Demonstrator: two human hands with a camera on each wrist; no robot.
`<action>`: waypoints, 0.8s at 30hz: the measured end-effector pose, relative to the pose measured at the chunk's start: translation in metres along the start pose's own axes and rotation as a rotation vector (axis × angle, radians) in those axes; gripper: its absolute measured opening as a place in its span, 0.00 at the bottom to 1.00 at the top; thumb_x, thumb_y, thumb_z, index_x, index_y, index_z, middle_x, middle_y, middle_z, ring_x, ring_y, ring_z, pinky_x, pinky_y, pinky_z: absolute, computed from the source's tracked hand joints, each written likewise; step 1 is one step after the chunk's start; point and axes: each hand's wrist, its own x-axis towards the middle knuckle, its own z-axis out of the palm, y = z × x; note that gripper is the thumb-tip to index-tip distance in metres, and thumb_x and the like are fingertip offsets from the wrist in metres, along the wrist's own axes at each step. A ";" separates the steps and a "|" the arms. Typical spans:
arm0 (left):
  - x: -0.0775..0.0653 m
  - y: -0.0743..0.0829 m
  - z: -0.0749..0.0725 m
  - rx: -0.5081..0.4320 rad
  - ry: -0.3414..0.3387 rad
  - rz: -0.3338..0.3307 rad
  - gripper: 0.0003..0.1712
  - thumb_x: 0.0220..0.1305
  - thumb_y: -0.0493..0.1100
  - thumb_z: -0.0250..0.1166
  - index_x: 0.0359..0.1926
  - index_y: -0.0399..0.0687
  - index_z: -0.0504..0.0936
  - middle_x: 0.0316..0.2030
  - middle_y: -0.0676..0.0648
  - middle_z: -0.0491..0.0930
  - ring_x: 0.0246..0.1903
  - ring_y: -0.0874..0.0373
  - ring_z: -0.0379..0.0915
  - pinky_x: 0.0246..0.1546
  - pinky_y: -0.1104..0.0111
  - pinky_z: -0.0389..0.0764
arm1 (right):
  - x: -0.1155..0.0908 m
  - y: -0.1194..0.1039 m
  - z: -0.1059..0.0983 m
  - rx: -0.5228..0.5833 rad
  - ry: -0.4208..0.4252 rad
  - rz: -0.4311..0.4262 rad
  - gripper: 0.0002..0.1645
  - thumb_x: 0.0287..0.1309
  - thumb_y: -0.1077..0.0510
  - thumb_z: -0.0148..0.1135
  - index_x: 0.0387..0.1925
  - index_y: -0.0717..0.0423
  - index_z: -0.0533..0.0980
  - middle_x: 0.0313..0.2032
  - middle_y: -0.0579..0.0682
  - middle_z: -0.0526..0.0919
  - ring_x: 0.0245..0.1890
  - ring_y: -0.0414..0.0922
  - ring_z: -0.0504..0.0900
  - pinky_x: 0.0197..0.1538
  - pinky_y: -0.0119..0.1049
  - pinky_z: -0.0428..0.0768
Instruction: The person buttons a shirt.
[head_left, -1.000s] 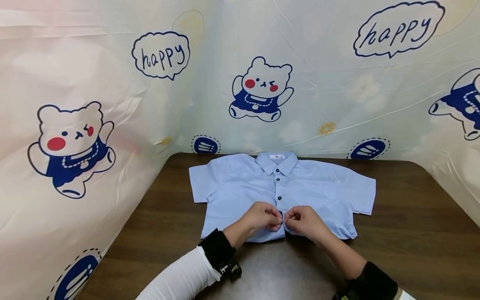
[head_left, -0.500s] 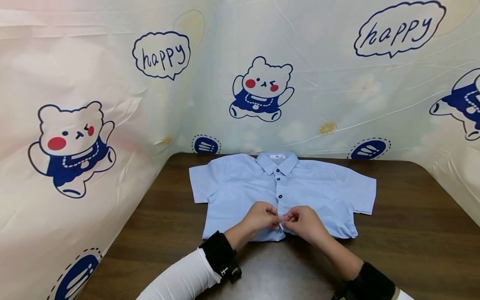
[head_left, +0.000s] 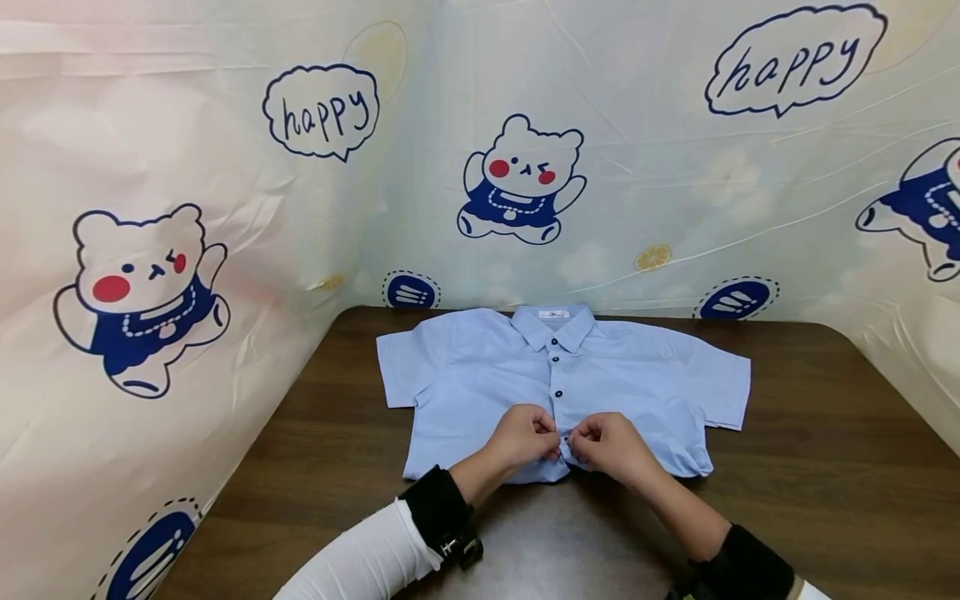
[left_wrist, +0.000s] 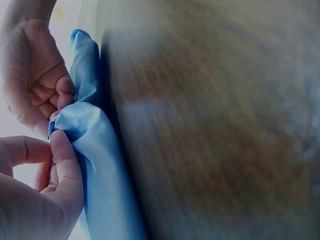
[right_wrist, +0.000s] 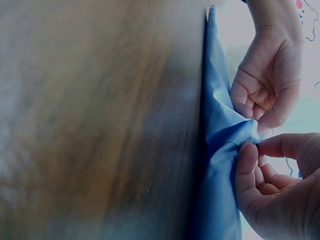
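A light blue short-sleeved shirt [head_left: 480, 358] lies front up, its collar at the far side and several dark buttons down the placket. Low on the placket, my left hand [head_left: 525, 435] pinches the fabric edge between thumb and fingers. Just right of it, my right hand [head_left: 613, 447] pinches the placket too, with a dark button [right_wrist: 258, 146] at its fingertips in the right wrist view. Between both hands the cloth is lifted into a fold [left_wrist: 80, 117]. The left wrist view shows the left thumb pressed against this fold.
The shirt rests on a dark brown wooden table [head_left: 315, 433], near its back edge. Behind and at the sides hangs a pale curtain [head_left: 420, 192] printed with bears and "happy" bubbles. Black wrist straps [head_left: 435, 504] with small cameras sit on both forearms.
Half a second ago the fingertips of both hands met at the placket. They now stand slightly apart, with a dark button showing between them. The rest of the shirt stays in place.
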 end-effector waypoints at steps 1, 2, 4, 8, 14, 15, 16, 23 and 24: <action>0.000 0.000 0.000 0.004 -0.001 0.007 0.07 0.53 0.22 0.60 0.25 0.35 0.77 0.20 0.42 0.82 0.19 0.57 0.79 0.25 0.66 0.82 | 0.000 0.000 0.000 0.018 -0.012 -0.001 0.08 0.61 0.65 0.61 0.30 0.68 0.80 0.21 0.49 0.80 0.20 0.41 0.76 0.24 0.34 0.78; 0.000 0.000 0.000 0.010 -0.002 0.013 0.07 0.53 0.22 0.60 0.25 0.35 0.77 0.20 0.42 0.82 0.19 0.57 0.79 0.25 0.66 0.82 | 0.000 0.000 0.000 0.034 -0.022 0.002 0.08 0.62 0.66 0.60 0.30 0.69 0.80 0.21 0.49 0.79 0.20 0.41 0.76 0.25 0.34 0.78; 0.000 0.000 0.000 0.040 -0.003 0.026 0.08 0.52 0.23 0.61 0.24 0.37 0.77 0.20 0.43 0.82 0.20 0.57 0.79 0.24 0.67 0.81 | 0.000 0.001 0.000 0.070 -0.040 0.016 0.09 0.63 0.66 0.58 0.30 0.69 0.79 0.21 0.49 0.78 0.21 0.41 0.75 0.25 0.34 0.78; -0.001 0.001 -0.001 0.179 -0.009 0.070 0.07 0.52 0.25 0.63 0.24 0.38 0.78 0.20 0.45 0.82 0.20 0.59 0.79 0.21 0.71 0.77 | 0.002 0.004 0.000 0.130 -0.074 0.053 0.10 0.64 0.67 0.56 0.30 0.70 0.77 0.21 0.48 0.77 0.23 0.41 0.74 0.26 0.34 0.77; 0.000 0.001 -0.004 0.407 0.000 0.173 0.04 0.49 0.29 0.65 0.23 0.40 0.81 0.18 0.50 0.81 0.17 0.66 0.74 0.19 0.75 0.73 | 0.004 0.007 0.000 0.169 -0.113 0.066 0.11 0.64 0.67 0.53 0.29 0.70 0.76 0.21 0.47 0.76 0.23 0.40 0.74 0.26 0.32 0.75; 0.000 0.002 -0.004 0.425 0.002 0.184 0.05 0.48 0.29 0.65 0.22 0.40 0.81 0.17 0.51 0.81 0.17 0.67 0.73 0.19 0.75 0.73 | 0.004 0.007 0.000 0.174 -0.121 0.066 0.11 0.64 0.67 0.53 0.28 0.71 0.76 0.21 0.47 0.76 0.22 0.40 0.74 0.26 0.32 0.75; 0.000 0.002 -0.004 0.436 0.004 0.192 0.05 0.48 0.29 0.65 0.22 0.41 0.81 0.17 0.52 0.81 0.17 0.68 0.73 0.19 0.75 0.73 | 0.004 0.007 0.000 0.181 -0.130 0.064 0.11 0.64 0.67 0.52 0.29 0.72 0.76 0.21 0.47 0.76 0.22 0.40 0.73 0.26 0.32 0.75; 0.003 0.000 -0.007 0.494 0.004 0.214 0.05 0.49 0.31 0.67 0.22 0.43 0.81 0.17 0.55 0.79 0.16 0.69 0.71 0.19 0.75 0.72 | 0.006 0.007 0.000 0.216 -0.185 0.083 0.12 0.65 0.67 0.52 0.29 0.73 0.76 0.21 0.46 0.76 0.22 0.39 0.72 0.25 0.31 0.72; 0.003 0.000 -0.008 0.505 0.000 0.220 0.06 0.49 0.31 0.67 0.21 0.43 0.80 0.17 0.55 0.78 0.17 0.69 0.70 0.19 0.75 0.72 | 0.006 0.007 0.000 0.209 -0.184 0.087 0.12 0.65 0.67 0.52 0.29 0.72 0.76 0.21 0.46 0.76 0.22 0.39 0.73 0.25 0.31 0.73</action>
